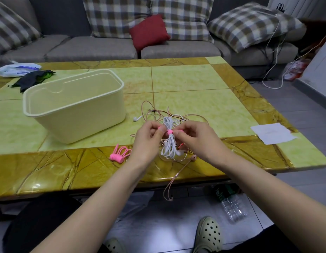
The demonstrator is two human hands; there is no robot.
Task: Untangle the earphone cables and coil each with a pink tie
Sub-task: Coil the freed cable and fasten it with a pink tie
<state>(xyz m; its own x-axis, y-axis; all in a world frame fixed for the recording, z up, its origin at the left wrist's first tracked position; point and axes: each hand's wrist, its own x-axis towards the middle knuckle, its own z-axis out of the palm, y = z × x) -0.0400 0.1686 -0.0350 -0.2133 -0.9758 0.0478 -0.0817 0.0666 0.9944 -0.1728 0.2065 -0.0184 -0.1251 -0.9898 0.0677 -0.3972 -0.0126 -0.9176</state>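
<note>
I'm seeing left hand (146, 137) and right hand (193, 137) each pinching an end of the pink tie (169, 132), which is circling the white cable coil (168, 145) between them. It's all hanging right of the cream bin (74, 106), and spare ties (120, 153) are lying just in front of the bin.
</note>
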